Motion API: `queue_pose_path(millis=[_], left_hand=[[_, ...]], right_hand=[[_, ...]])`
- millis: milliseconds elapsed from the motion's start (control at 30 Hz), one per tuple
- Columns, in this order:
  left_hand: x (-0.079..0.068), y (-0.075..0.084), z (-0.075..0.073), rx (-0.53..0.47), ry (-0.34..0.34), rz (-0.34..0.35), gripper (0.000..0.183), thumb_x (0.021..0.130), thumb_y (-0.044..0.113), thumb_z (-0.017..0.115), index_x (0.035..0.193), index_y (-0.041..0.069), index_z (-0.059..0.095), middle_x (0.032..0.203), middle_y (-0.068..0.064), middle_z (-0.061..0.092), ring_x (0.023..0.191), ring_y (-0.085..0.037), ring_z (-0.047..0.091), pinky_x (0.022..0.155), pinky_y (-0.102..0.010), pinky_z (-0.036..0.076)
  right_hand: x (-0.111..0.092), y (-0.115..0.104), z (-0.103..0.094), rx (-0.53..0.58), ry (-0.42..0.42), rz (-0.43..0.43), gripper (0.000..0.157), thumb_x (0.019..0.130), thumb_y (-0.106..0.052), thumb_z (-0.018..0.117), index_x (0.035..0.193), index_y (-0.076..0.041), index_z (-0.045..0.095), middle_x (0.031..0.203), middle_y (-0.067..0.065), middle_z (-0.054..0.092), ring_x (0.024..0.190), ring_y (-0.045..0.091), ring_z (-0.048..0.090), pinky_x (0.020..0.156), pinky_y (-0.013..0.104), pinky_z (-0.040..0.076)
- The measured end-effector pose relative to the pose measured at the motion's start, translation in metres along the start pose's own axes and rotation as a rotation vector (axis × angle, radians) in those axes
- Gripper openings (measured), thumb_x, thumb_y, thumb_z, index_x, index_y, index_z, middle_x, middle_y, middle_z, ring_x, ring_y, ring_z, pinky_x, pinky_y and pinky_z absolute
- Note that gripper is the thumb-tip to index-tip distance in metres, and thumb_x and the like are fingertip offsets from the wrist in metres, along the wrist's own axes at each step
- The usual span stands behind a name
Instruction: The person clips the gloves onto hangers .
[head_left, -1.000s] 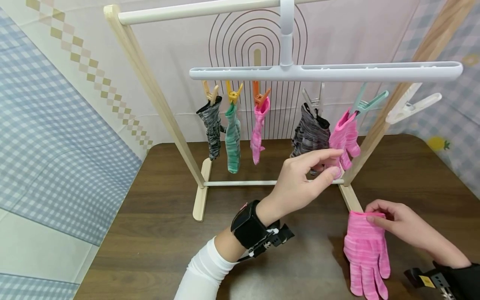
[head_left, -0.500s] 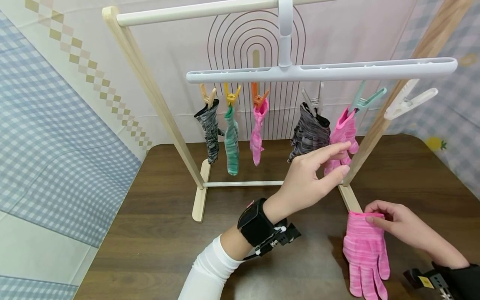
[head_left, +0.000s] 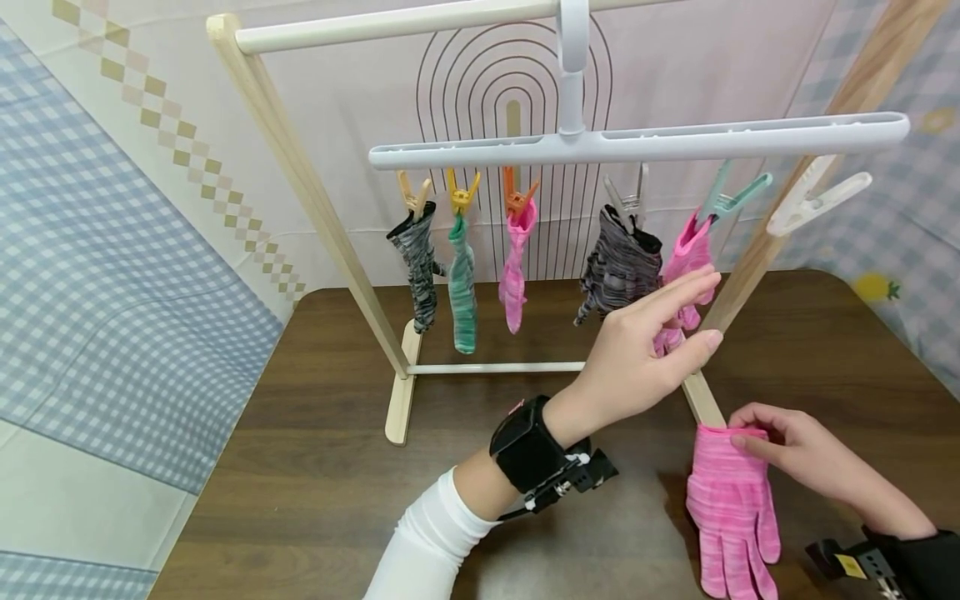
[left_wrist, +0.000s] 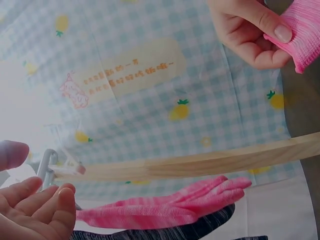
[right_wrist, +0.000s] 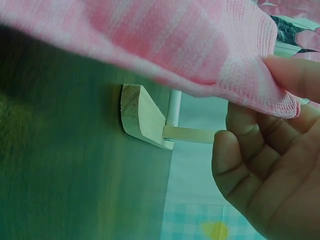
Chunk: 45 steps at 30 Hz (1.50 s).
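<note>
By its cuff my right hand (head_left: pixel 795 446) pinches a pink knitted glove (head_left: pixel 731 508), which hangs fingers-down at the front right. My left hand (head_left: pixel 637 362) is raised with fingers extended and nothing in its grasp, overlapping another pink glove (head_left: pixel 688 250). That second glove hangs from a teal clip (head_left: pixel 731 202) on the white hanger (head_left: pixel 637 148). A white clip (head_left: pixel 817 202) at the hanger's right end holds nothing. In the right wrist view, thumb and fingers meet at the held glove's ribbed cuff (right_wrist: pixel 250 75). The left wrist view shows the left fingertips (left_wrist: pixel 65 200) beside the hanging glove.
Left along the hanger hang a dark grey glove (head_left: pixel 622 262), a pink one (head_left: pixel 515 258), a green one (head_left: pixel 463 283) and a black-grey one (head_left: pixel 420 267), all clipped. A wooden rack (head_left: pixel 300 183) carries the hanger and stands on a brown table (head_left: pixel 315 500).
My left hand has moved right and slightly up, its fingers straightening beside the hanging pink glove. The hanger has swung slightly left. The right hand and its glove stay nearly still.
</note>
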<state>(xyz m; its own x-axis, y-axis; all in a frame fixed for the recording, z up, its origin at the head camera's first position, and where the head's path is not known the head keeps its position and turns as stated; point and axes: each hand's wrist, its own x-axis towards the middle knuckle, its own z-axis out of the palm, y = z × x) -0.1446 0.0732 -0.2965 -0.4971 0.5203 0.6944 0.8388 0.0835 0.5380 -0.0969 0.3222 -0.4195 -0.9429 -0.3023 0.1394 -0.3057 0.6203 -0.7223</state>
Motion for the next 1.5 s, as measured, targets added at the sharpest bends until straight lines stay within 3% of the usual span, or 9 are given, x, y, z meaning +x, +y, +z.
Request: queue_pose_path(millis=[200,367,533,700,800,933,1100,1500], left_hand=[[0.004,0.003,0.001,-0.022,-0.061,-0.063,0.051,0.088,0.019,0.056,0.135,0.01,0.038,0.132,-0.006,0.048,0.097,-0.003,0.048,0.074,-0.011,0.042],[0.007,0.002,0.003,-0.033,-0.049,-0.066,0.052,0.088,0.017,0.054,0.136,0.009,0.036,0.117,-0.006,0.054,0.086,-0.004,0.046,0.068,-0.012,0.041],[0.01,0.003,0.003,-0.048,-0.06,-0.095,0.053,0.089,0.014,0.051,0.138,0.01,0.031,0.116,-0.005,0.051,0.083,-0.002,0.044,0.066,-0.012,0.041],[0.014,0.004,0.003,-0.068,-0.101,-0.155,0.055,0.09,0.012,0.047,0.141,0.013,0.025,0.129,-0.003,0.045,0.09,-0.003,0.044,0.073,-0.012,0.04],[0.018,0.003,0.004,-0.108,-0.126,-0.173,0.057,0.091,0.013,0.045,0.142,0.013,0.02,0.144,0.0,0.03,0.107,-0.001,0.041,0.085,-0.011,0.037],[0.02,0.003,0.005,-0.129,-0.17,-0.192,0.059,0.093,0.015,0.043,0.143,0.011,0.012,0.151,0.002,0.012,0.128,0.001,0.02,0.1,-0.015,0.026],[0.024,0.004,0.006,-0.107,-0.206,-0.228,0.061,0.093,0.017,0.042,0.144,0.011,0.009,0.152,0.003,0.006,0.128,0.006,0.005,0.105,-0.017,0.014],[0.033,-0.001,0.01,-0.097,-0.226,-0.323,0.067,0.092,0.023,0.047,0.144,0.013,0.006,0.151,0.004,0.004,0.128,0.006,0.0,0.107,-0.02,0.011]], right_hand=[[-0.002,0.0,0.001,0.004,-0.005,0.009,0.007,0.086,-0.002,0.055,0.091,-0.007,0.057,0.075,-0.002,0.055,0.062,0.008,0.046,0.048,0.026,0.039],[-0.004,0.001,0.001,-0.005,0.003,0.006,0.008,0.086,-0.001,0.055,0.09,-0.008,0.058,0.075,-0.003,0.055,0.062,0.008,0.045,0.048,0.025,0.038],[-0.006,0.001,0.002,-0.001,0.005,-0.003,0.009,0.085,0.0,0.055,0.09,-0.008,0.058,0.075,-0.002,0.056,0.062,0.008,0.046,0.048,0.025,0.039],[-0.008,0.002,0.002,-0.003,0.006,-0.006,0.01,0.085,0.001,0.055,0.09,-0.007,0.058,0.076,-0.003,0.057,0.063,0.008,0.047,0.049,0.025,0.04],[-0.009,0.002,0.003,0.0,0.011,-0.013,0.011,0.084,0.002,0.055,0.09,-0.007,0.058,0.076,-0.003,0.057,0.063,0.008,0.047,0.048,0.025,0.04],[-0.01,0.003,0.004,0.011,0.014,-0.023,0.011,0.084,0.002,0.055,0.089,-0.008,0.058,0.075,-0.003,0.057,0.062,0.008,0.047,0.048,0.025,0.04],[-0.012,0.003,0.005,0.013,0.014,-0.02,0.011,0.084,0.002,0.055,0.09,-0.007,0.058,0.075,-0.002,0.057,0.062,0.009,0.047,0.048,0.026,0.04],[-0.012,0.006,0.007,0.013,0.02,-0.029,0.012,0.084,0.003,0.055,0.089,-0.007,0.058,0.073,-0.003,0.056,0.06,0.009,0.046,0.047,0.026,0.04]])
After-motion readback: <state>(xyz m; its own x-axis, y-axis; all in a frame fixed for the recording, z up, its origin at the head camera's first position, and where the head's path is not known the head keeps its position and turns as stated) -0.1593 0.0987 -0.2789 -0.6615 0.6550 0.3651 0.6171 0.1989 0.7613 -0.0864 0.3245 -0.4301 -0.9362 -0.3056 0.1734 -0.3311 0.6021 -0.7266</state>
